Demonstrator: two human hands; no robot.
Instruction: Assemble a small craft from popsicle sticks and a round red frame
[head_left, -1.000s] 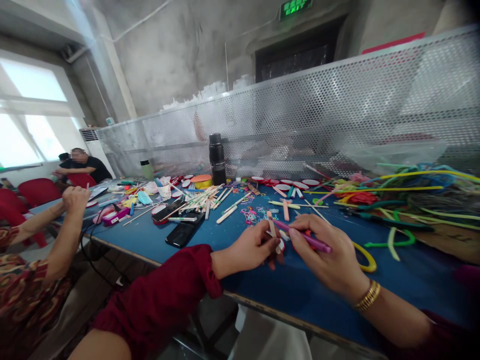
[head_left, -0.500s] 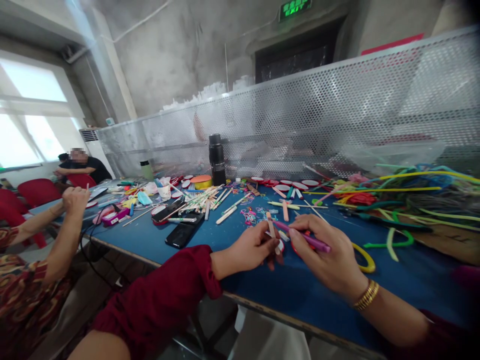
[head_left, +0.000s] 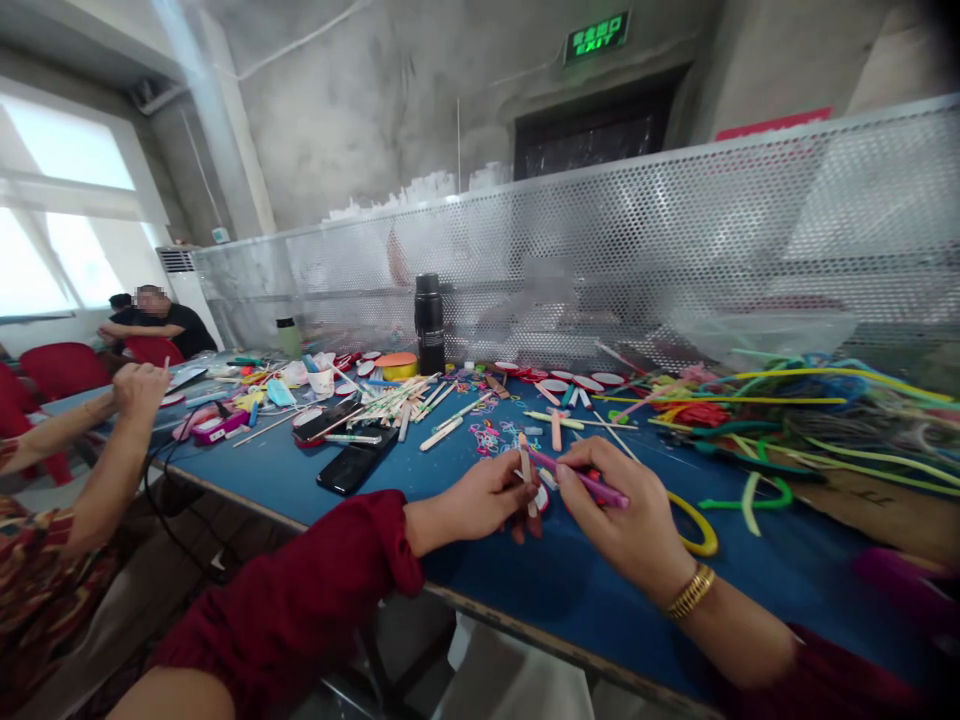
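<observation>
My left hand (head_left: pixel 480 497), in a dark red sleeve, rests on the blue table (head_left: pixel 585 580) and pinches a flat wooden craft stick (head_left: pixel 526 470) upright between its fingers. Just to the right of it, my right hand (head_left: pixel 626 525), with a gold bangle at the wrist, grips a purple marker pen (head_left: pixel 589 480) whose tip points left at the stick. The two hands nearly touch. A yellow pipe-cleaner loop (head_left: pixel 697 520) lies behind my right hand.
A black flask (head_left: pixel 430 324), two phones (head_left: pixel 346 448), scattered craft sticks (head_left: pixel 409 400), rubber bands (head_left: pixel 487 436) and a heap of coloured pipe cleaners (head_left: pixel 810 410) cover the table. A perforated metal screen (head_left: pixel 675 230) backs it. Another person's hands (head_left: pixel 139 385) work at the left.
The camera has shifted, so everything sits a little lower-left in the picture. My hands keep the same hold on the stick and the marker.
</observation>
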